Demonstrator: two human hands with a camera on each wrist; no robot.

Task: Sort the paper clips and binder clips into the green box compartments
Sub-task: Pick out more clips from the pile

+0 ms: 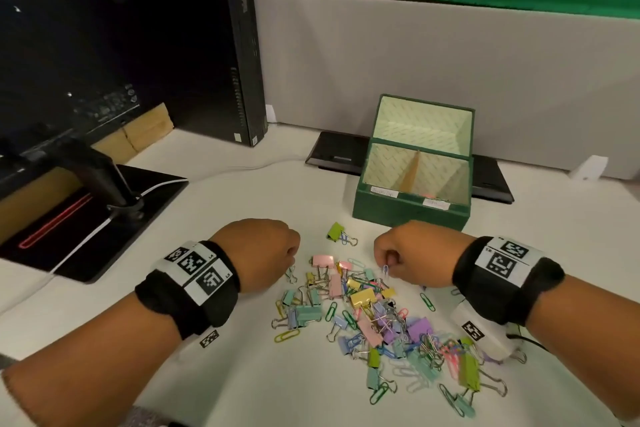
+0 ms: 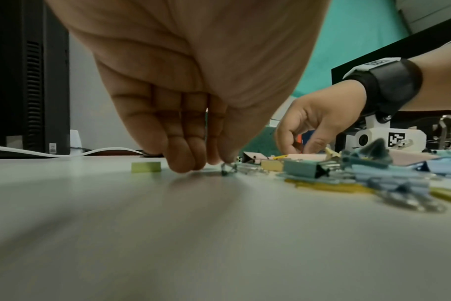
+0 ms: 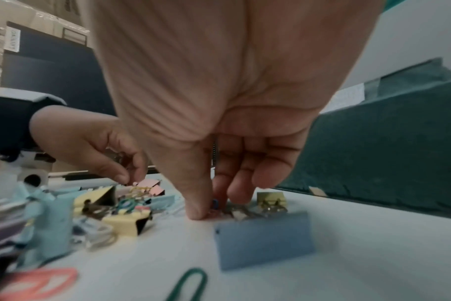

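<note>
Head view is showing the green box [image 1: 410,210] looking almost empty, with the pile of clips [image 1: 374,315] still waiting. The left hand [image 1: 266,253] is pinching a binder clip [image 1: 290,274]; the right hand [image 1: 415,253] is pinching a paper clip [image 1: 385,270].

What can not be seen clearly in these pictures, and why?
- Labels on the green box: head view, writing too small.
- What the left hand pinches: head view, knuckles hide it; left wrist view, blurred.
- The clip in the right hand: right wrist view, the thumb covers it.
- Near-right compartment floor: head view, front wall hides it.
</note>
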